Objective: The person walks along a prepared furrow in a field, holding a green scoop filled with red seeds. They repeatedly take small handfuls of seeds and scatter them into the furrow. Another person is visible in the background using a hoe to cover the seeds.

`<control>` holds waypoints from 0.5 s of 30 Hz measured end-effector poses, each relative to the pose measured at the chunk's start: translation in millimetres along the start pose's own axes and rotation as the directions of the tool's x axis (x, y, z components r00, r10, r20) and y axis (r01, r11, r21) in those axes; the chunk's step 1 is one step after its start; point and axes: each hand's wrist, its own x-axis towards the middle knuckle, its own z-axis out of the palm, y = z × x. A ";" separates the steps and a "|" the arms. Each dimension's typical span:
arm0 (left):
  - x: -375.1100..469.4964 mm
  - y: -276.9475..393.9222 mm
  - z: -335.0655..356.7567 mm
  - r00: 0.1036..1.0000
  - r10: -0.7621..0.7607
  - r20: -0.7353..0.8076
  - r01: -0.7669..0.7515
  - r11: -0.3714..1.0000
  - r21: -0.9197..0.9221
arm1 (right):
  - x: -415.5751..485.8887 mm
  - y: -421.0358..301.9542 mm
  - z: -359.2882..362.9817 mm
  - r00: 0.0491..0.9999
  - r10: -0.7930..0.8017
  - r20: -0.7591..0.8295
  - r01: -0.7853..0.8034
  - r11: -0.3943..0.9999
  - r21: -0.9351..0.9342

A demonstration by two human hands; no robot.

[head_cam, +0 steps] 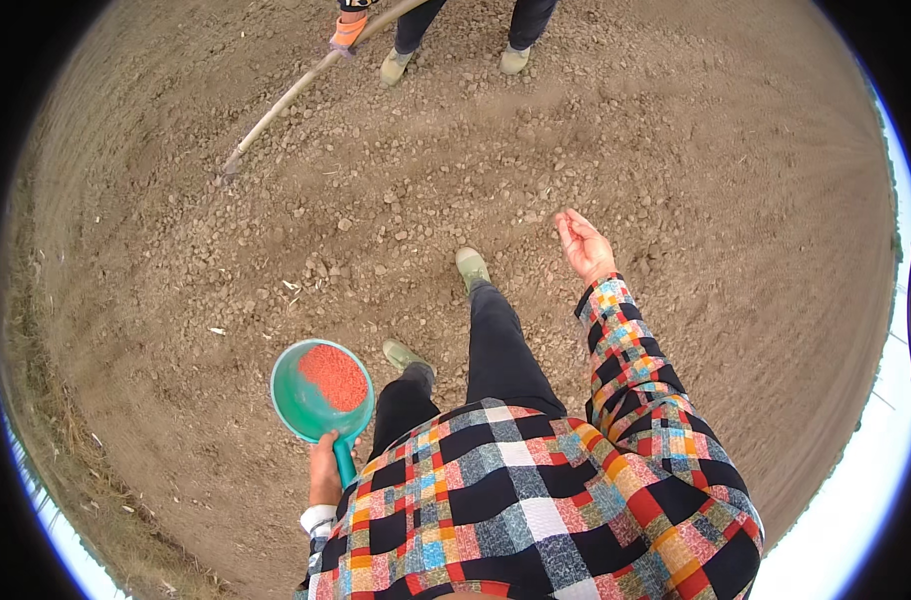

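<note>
My left hand (326, 463) grips a teal plastic dipper (289, 401) where its handle (344, 463) meets the bowl. A heap of small red-coated grains (335, 377), which look like treated seed, lies against the far right side of the bowl. Out to the right, my right hand (587, 247) is held palm up above the soil, its fingers curled together. A little red shows at those fingers, seemingly a few of the same grains. Cloddy brown soil (425, 195) spreads beneath both hands.
Across from me stands another person in dark trousers and pale green shoes (515, 60). That person's orange-gloved hand (348, 32) holds a long wooden tool handle (290, 94), whose head (229, 169) meets the soil. Dry grass (88, 465) borders the field at left.
</note>
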 end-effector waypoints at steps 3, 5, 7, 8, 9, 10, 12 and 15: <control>3.3 15.8 43.1 1.000 0.002 -0.016 -0.002 1.000 0.006 | 52.5 -82.8 -5.5 0.989 -0.141 -0.048 0.141 0.990 0.003; 8.6 19.4 75.0 1.000 0.005 -0.023 -0.005 1.000 -0.005 | 85.5 -139.3 -16.5 0.966 -0.235 -0.109 0.238 0.971 0.017; 11.5 22.7 99.7 0.999 -0.014 -0.044 0.013 1.000 -0.021 | 109.0 -189.4 -26.6 0.928 -0.334 -0.163 0.334 0.942 -0.030; 13.4 24.9 110.0 0.999 -0.014 -0.046 0.013 1.000 -0.025 | 118.2 -210.7 -32.1 0.919 -0.359 -0.164 0.358 0.933 -0.038; 13.1 31.2 116.8 1.000 0.006 -0.012 -0.006 0.999 -0.035 | 124.8 -226.3 -32.6 0.904 -0.380 -0.196 0.380 0.924 -0.040; 13.2 32.1 125.0 1.000 0.007 -0.001 -0.007 0.999 -0.043 | 132.7 -235.4 -37.1 0.900 -0.388 -0.201 0.384 0.921 -0.058; 12.1 36.3 138.5 0.999 -0.029 -0.018 0.029 0.999 0.034 | 142.6 -241.2 -42.3 0.893 -0.394 -0.218 0.384 0.919 -0.086; 10.1 42.4 157.7 0.997 -0.058 -0.044 0.061 0.996 0.069 | 157.1 -206.6 -37.0 0.892 -0.352 -0.282 0.338 0.936 -0.100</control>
